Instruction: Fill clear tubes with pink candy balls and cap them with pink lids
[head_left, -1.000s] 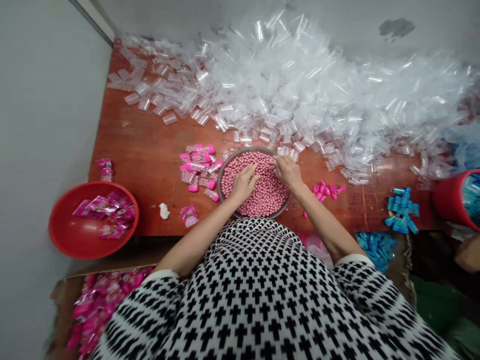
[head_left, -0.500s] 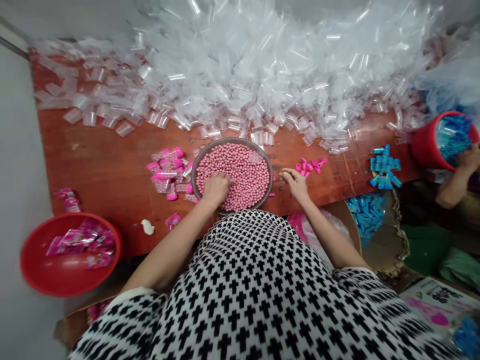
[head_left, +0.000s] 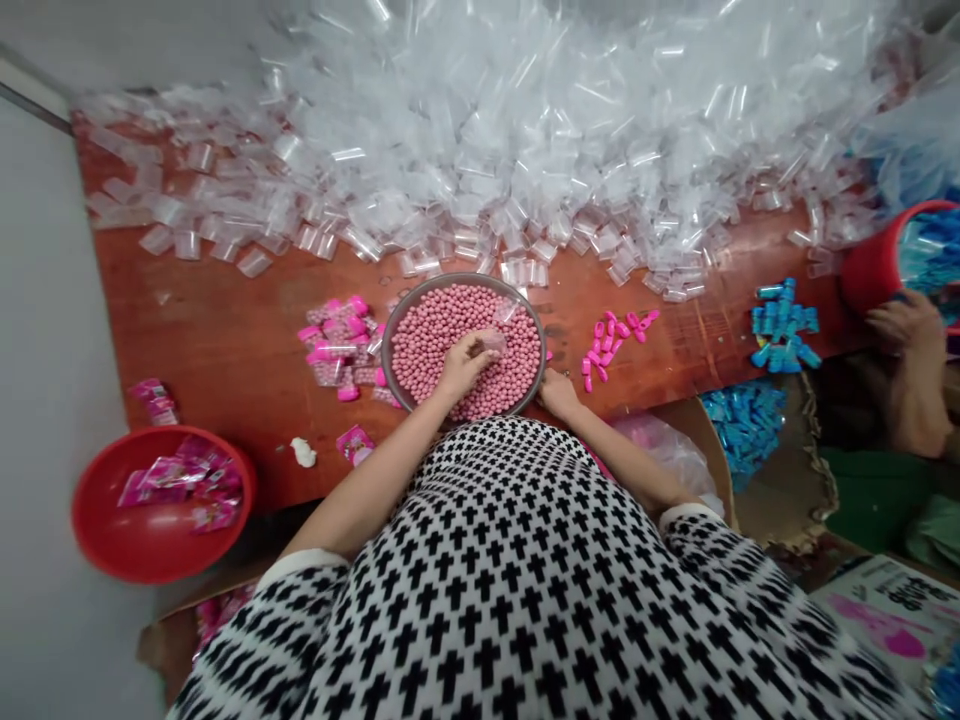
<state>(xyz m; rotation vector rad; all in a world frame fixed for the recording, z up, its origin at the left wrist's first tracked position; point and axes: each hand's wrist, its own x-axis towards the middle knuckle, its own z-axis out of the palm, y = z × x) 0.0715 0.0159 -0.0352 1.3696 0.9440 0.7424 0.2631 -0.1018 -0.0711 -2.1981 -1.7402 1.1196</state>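
Note:
A metal bowl full of small pink candy balls sits at the near edge of the wooden table. My left hand hovers over the candies with its fingers pinched on a small clear vial. At the bowl's right rim, by the table edge, is my right hand, its fingers curled; what they hold is hidden. Loose pink caps lie just right of that hand. To the left of the bowl lie filled vials with pink caps.
A huge heap of empty clear vials covers the back of the table. A red basin with pink packets stands low at the left. At the right are blue caps, a red bucket and another person's hand.
My right hand drew back from the pink caps to the bowl's right rim. My left hand rose from the candies and now pinches a clear vial. The view shifted slightly.

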